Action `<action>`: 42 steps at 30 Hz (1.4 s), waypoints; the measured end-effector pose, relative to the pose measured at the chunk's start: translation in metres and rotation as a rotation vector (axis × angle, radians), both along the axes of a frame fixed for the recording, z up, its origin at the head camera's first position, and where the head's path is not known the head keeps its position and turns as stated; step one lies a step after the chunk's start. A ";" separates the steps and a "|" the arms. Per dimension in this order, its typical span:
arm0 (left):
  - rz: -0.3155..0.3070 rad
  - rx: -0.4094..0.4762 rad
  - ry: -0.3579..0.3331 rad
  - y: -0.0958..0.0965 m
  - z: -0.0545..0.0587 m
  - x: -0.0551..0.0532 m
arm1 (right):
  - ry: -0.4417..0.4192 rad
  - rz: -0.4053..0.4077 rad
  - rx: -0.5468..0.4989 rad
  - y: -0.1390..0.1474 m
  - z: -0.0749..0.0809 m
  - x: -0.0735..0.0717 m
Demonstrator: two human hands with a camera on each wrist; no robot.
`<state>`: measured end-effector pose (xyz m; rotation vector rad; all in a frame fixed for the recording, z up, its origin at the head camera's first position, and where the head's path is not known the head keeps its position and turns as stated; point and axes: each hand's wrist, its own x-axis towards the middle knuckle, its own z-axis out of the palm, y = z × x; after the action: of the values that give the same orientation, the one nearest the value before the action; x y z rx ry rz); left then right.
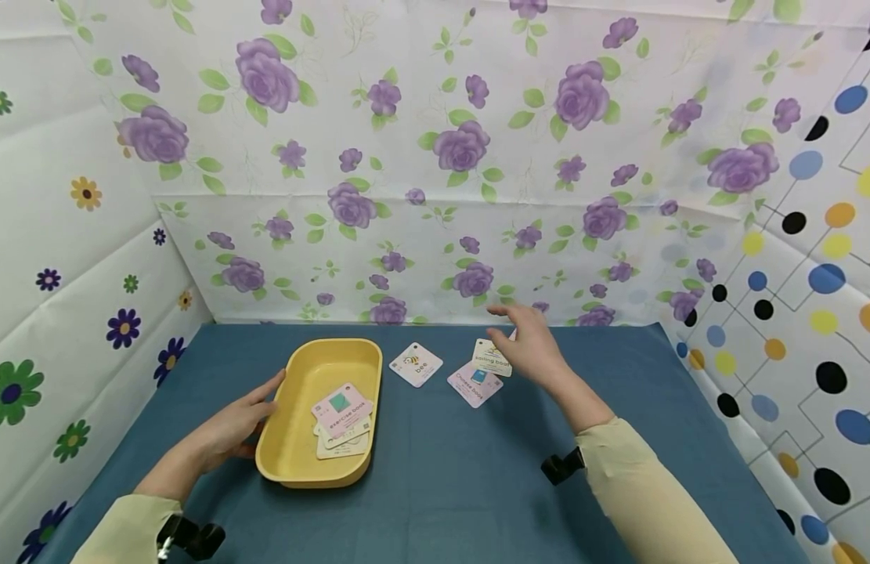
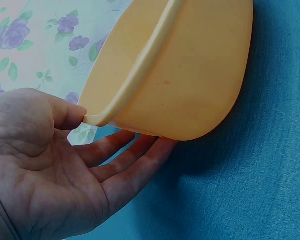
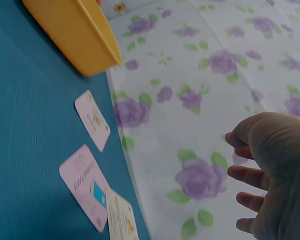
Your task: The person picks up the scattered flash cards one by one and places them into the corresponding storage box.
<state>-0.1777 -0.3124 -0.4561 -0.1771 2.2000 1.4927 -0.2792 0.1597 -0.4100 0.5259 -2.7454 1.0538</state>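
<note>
At the left side of a yellow plastic tray [image 1: 283, 439], my left hand [image 1: 230, 427] holds the rim: the thumb is on the lip and the fingers lie against the outer wall in the left wrist view. A pink "exercise book" card [image 1: 344, 407] tops several cards inside the tray. My right hand [image 1: 532, 345] hovers over the loose cards with fingers spread and slightly bent, nothing in them. Under it lies a cream "sailing boat" card [image 1: 489, 360], overlapping a pink "Chinese book" card [image 1: 470, 388]. Between tray and pair is a "bee" card [image 1: 416, 365].
A blue cloth [image 1: 463, 486] covers the table. Behind it rises a white sheet with purple roses [image 1: 463, 149]. Patterned sheets stand on both sides, flowers at left, coloured dots at right. A black wrist mount [image 1: 563, 468] sits on the right sleeve.
</note>
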 end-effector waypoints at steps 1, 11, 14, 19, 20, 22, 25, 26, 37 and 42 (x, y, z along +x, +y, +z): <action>0.002 0.000 -0.001 0.000 0.000 0.000 | -0.001 -0.008 -0.001 0.004 -0.001 -0.001; -0.004 -0.001 0.001 -0.001 0.000 0.001 | -0.019 -0.096 -0.047 0.041 -0.019 -0.013; 0.001 -0.006 0.001 0.000 0.000 0.001 | -0.028 -0.134 -0.046 0.051 -0.025 -0.016; 0.003 -0.013 0.009 0.000 -0.001 0.002 | -0.041 -0.187 -0.026 0.065 -0.034 -0.021; 0.002 -0.012 0.011 0.000 -0.001 0.003 | -0.046 -0.195 -0.025 0.067 -0.036 -0.022; 0.004 -0.009 0.011 0.000 -0.001 0.003 | -0.061 -0.209 -0.022 0.071 -0.039 -0.023; 0.004 -0.001 0.010 0.000 -0.001 0.003 | -0.078 -0.223 -0.017 0.076 -0.042 -0.025; 0.004 0.002 0.009 0.000 -0.001 0.003 | -0.079 -0.225 -0.014 0.078 -0.043 -0.025; -0.004 -0.004 0.010 0.000 0.001 0.002 | -0.126 -0.257 0.025 0.084 -0.049 -0.030; -0.004 -0.003 0.008 0.001 0.002 0.002 | -0.151 -0.272 0.061 0.084 -0.054 -0.033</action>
<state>-0.1759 -0.3116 -0.4543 -0.1674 2.2081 1.4900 -0.3118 0.2442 -0.4641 0.0770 -2.8788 0.9814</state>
